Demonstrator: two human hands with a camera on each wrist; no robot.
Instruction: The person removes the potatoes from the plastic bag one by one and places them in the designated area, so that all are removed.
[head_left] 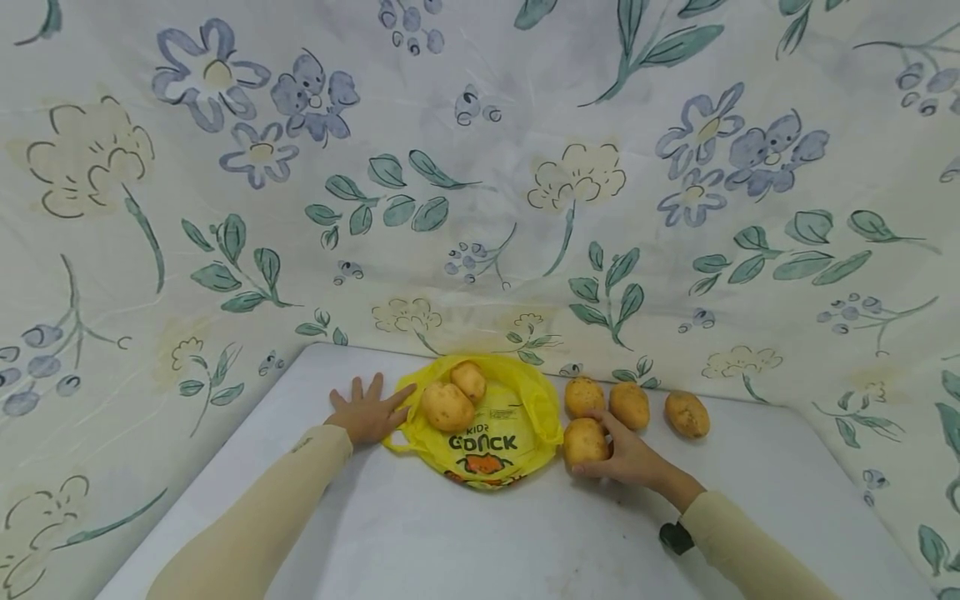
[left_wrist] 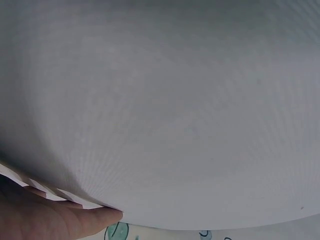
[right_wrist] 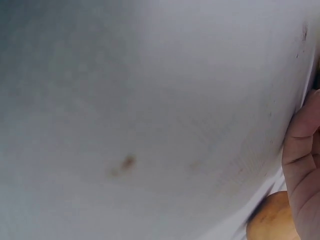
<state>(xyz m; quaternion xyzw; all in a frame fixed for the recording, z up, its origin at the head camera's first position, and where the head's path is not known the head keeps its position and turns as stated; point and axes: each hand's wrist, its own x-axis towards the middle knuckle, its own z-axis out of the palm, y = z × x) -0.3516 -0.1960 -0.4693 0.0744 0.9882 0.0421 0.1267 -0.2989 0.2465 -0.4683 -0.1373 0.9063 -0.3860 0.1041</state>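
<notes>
A yellow plastic bag with printed lettering lies on the white table. Two potatoes, a larger one and a smaller one, rest on its left part. My left hand is at the bag's left edge, fingers spread; the left wrist view shows only part of that hand low in the corner. Just beyond the bag's right edge, my right hand grips a potato between thumb and fingers. In the right wrist view, the right hand is partly cut off.
Behind and right of the held potato are three more: one potato close behind it, a second potato beside that, and a third potato farther right. The white table ends against a flower-patterned cloth.
</notes>
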